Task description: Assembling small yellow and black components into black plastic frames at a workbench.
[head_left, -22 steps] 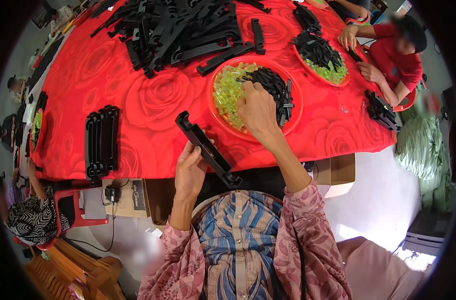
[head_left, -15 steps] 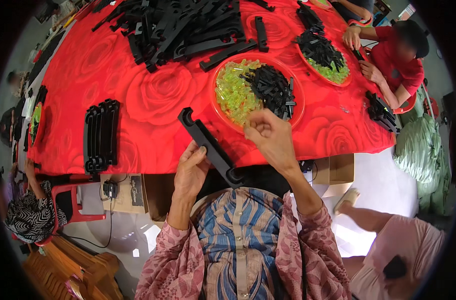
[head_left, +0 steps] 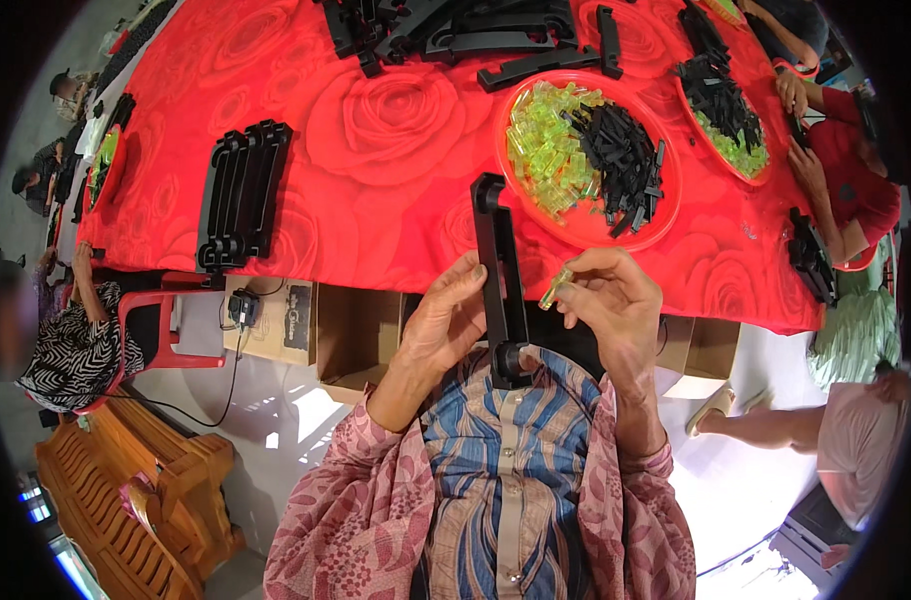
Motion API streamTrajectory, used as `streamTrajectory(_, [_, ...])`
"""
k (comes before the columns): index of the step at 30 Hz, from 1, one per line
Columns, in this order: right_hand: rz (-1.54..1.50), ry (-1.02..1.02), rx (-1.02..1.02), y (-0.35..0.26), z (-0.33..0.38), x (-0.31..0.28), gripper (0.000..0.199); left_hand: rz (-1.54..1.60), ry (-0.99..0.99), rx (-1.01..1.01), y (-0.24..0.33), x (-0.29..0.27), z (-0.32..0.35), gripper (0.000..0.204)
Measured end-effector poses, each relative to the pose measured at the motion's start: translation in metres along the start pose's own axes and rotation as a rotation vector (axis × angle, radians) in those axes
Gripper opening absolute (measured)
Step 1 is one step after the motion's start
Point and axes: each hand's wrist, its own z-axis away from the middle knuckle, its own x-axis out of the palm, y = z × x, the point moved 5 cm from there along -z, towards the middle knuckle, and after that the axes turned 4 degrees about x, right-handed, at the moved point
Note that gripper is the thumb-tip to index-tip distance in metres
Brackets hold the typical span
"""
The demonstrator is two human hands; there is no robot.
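Observation:
My left hand (head_left: 450, 310) grips a long black plastic bracket (head_left: 498, 270) with curved, hooked ends, held nearly upright at the table's front edge. Just right of it, my right hand (head_left: 611, 300) pinches a small clear yellow-green vial (head_left: 556, 287) between thumb and fingers, apart from the bracket. Beyond the right hand lies a round red tray (head_left: 666, 215). Its left half holds many yellow-green vials (head_left: 551, 140), and its right half holds small black strips (head_left: 621, 165).
Several black brackets (head_left: 244, 195) stand in a row at left on the red tablecloth (head_left: 376, 130). More brackets (head_left: 496, 40) are heaped at the far side. A second tray (head_left: 731, 155) sits at right, near a co-worker's hands (head_left: 806, 165). Cardboard boxes (head_left: 356, 335) are under the table.
My right hand has come back from the tray toward me, now with a vial in its fingertips. The bracket has turned more upright. The whole view has shifted.

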Motion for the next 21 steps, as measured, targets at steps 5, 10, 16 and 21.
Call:
streamTrajectory(5, [0.015,0.013,-0.024,0.001,0.002,0.009,0.022,0.046,-0.068,-0.034,-0.005,0.003,0.007,0.033])
streamTrajectory(10, [0.03,0.015,-0.03,0.001,-0.001,0.017,0.019,0.01,0.03,-0.04,-0.014,-0.005,0.01,0.028])
streamTrajectory(16, [0.131,0.007,-0.117,0.004,-0.004,0.019,0.018,0.008,0.078,-0.085,-0.018,-0.008,0.018,0.024])
streamTrajectory(21, [0.171,0.042,-0.072,0.011,-0.004,0.016,0.012,0.038,0.025,-0.059,-0.023,0.0,0.02,0.026])
